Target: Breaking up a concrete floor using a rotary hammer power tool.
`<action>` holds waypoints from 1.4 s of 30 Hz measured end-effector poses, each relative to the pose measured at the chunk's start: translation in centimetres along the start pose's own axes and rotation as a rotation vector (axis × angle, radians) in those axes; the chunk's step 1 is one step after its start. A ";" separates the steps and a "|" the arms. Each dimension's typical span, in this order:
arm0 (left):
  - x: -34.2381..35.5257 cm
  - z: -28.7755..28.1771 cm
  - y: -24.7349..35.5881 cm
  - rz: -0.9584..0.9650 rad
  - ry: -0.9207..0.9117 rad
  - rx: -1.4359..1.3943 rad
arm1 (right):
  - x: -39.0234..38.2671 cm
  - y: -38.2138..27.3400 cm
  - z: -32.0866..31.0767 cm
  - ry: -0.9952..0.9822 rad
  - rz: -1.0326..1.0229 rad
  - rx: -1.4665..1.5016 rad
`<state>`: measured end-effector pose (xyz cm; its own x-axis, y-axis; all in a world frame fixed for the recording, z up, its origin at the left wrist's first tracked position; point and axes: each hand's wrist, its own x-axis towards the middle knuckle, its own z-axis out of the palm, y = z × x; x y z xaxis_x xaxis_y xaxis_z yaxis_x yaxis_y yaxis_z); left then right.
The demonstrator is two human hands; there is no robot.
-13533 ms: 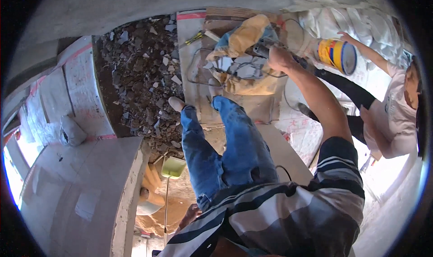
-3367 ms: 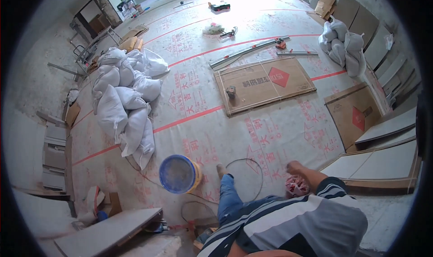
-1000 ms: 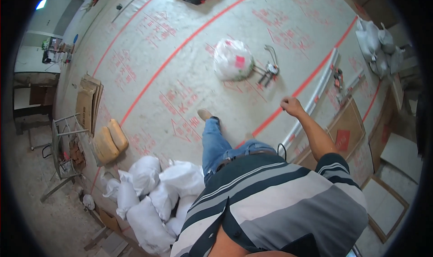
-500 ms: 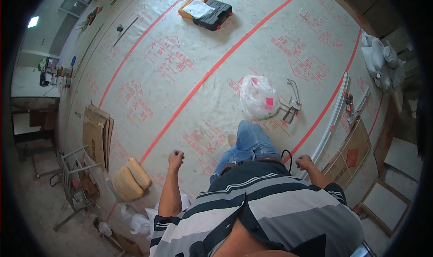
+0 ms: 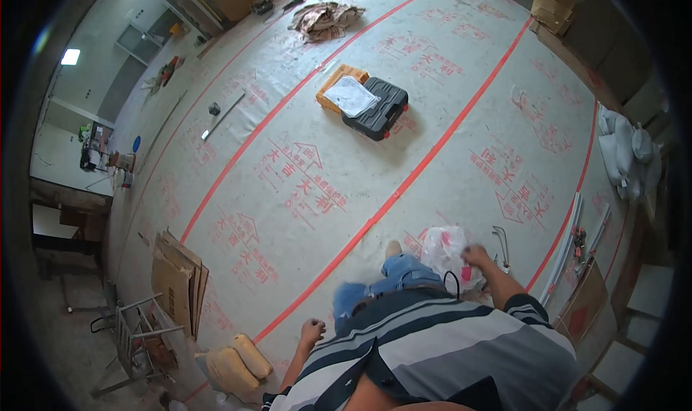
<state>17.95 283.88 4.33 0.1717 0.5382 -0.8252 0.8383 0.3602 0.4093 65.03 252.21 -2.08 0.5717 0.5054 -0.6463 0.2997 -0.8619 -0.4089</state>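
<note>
My left hand [image 5: 312,332] hangs beside my left hip, its fingers loosely curled with nothing in them. In front of my right side, my right hand [image 5: 475,255] is held out with curled fingers and holds nothing I can see. Behind it in the picture lies a clear plastic bag [image 5: 441,246] with pink patches, on the floor next to my legs; part of it is hidden by my hand and arm. Past the bag is a bent metal tool [image 5: 502,246], partly covered by my forearm. Ahead on the floor sits a black tool case [image 5: 380,115] beside a yellow-orange case [image 5: 328,102] with white sheets [image 5: 351,96] on top.
Printed protective sheeting [image 5: 288,187] with red tape lines covers the floor. On the left are cardboard sheets [image 5: 173,281], a metal stand [image 5: 137,332] and yellowish sacks [image 5: 234,364]. White sacks [image 5: 623,148] and metal profiles [image 5: 566,241] lie right. A crumpled cloth [image 5: 326,21] lies far ahead.
I have moved forward: the cases and bag appear lower in view and the cloth has come into sight. My right arm has swung forward, and my left has dropped back.
</note>
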 end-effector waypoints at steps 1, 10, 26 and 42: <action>-1.0 -0.8 0.7 -0.051 0.014 -0.019 | 1.8 -3.8 -3.5 0.013 0.024 0.127; 13.4 -4.4 1.7 0.121 0.024 0.266 | 12.5 -17.6 -15.3 0.235 0.005 0.336; 39.5 -29.0 49.5 0.227 0.001 0.185 | 9.1 -30.1 -9.7 0.046 0.628 0.562; 37.6 -21.8 55.9 0.061 -0.150 0.397 | 29.7 -28.0 -21.7 0.255 0.505 0.821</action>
<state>60.01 340.86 4.70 0.2758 0.4222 -0.8635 0.9535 -0.0062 0.3015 90.22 290.44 4.19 0.6623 -0.0199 -0.7490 -0.5900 -0.6300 -0.5050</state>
